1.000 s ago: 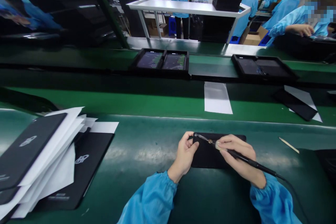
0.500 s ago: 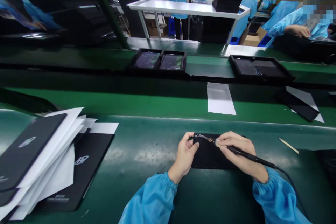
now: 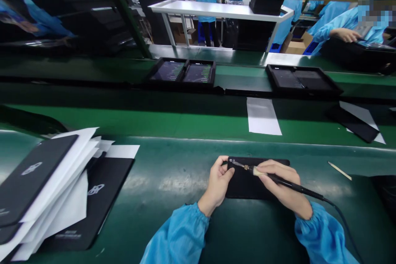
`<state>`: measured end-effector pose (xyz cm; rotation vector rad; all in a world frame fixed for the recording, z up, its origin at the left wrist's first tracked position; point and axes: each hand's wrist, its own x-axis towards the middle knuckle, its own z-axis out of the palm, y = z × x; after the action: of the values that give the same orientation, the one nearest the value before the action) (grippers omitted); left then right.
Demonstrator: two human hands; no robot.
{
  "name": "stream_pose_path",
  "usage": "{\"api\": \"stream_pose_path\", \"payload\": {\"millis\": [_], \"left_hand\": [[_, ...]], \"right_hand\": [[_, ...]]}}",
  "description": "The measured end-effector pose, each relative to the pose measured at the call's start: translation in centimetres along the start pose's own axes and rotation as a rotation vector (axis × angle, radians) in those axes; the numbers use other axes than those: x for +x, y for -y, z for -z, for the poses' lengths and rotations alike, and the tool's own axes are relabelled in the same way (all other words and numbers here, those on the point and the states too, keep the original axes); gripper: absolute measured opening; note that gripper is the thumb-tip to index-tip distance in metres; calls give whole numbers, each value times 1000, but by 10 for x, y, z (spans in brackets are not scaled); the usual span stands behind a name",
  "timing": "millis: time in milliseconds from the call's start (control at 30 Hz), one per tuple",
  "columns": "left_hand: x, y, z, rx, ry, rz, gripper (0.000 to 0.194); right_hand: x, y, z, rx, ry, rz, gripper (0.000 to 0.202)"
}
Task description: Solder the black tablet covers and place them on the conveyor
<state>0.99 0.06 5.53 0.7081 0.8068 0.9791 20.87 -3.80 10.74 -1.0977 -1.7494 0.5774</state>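
"Workbench (image 3: pixel 161 165) first: does it look as it did a second ago?"

"It does, and so does the leaning pile of dark slabs and white papers (image 3: pixel 58 181) on its left side. Beyond the bench, things have shifted. The left tray (image 3: pixel 185 72), which holds two screens (image 3: pixel 198 73) with green marks, now sits further left, and so does the right tray (image 3: pixel 272 77)."

"And the black panel (image 3: pixel 244 183) in hand?"

"Same place as before, on the bench near the far edge. Just past it, on the green belt (image 3: pixel 185 121), the white sheet (image 3: pixel 264 116) has crept the other way, to the right."

"How are the hands?"

"The left hand (image 3: pixel 218 179) has kept its spot, thumb and fingers pinching the panel's upper left corner. The right hand (image 3: pixel 283 181) has eased slightly left since half a second ago, its fingers drawn in narrowly round the soldering iron (image 3: pixel 291 185)."

"Where is the iron aimed?"

"It slants across the panel, tip beside that pinched corner, about where it was. I can't tell whether it touches."

"And the smaller bits?"

"The pale stick (image 3: pixel 339 170) lies unmoved on the bench, right of the panel. Tiny bright spots (image 3: pixel 231 160) show at the panel's corner, by the tip."
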Motion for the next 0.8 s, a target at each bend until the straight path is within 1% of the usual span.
{"api": "stream_pose_path", "payload": {"millis": [300, 433, 500, 600, 667, 800], "left_hand": [[0, -1, 0, 8, -14, 7, 34], [0, 0, 0, 7, -26, 8, 36], [1, -1, 0, 3, -28, 8, 37], [1, 0, 1, -1, -31, 3, 37], [1, 2, 1, -3, -29, 2, 36], [0, 4, 3, 3, -27, 4, 37]], "right_hand": [[1, -5, -6, 28, 11, -27, 15], [0, -5, -7, 24, 9, -6, 16], [-3, -3, -8, -1, -39, 16, 17], [-11, 1, -12, -75, -179, 36, 17], [-17, 3, -17, -128, -250, 45, 16], [-23, 1, -26, -173, -278, 46, 16]]}}
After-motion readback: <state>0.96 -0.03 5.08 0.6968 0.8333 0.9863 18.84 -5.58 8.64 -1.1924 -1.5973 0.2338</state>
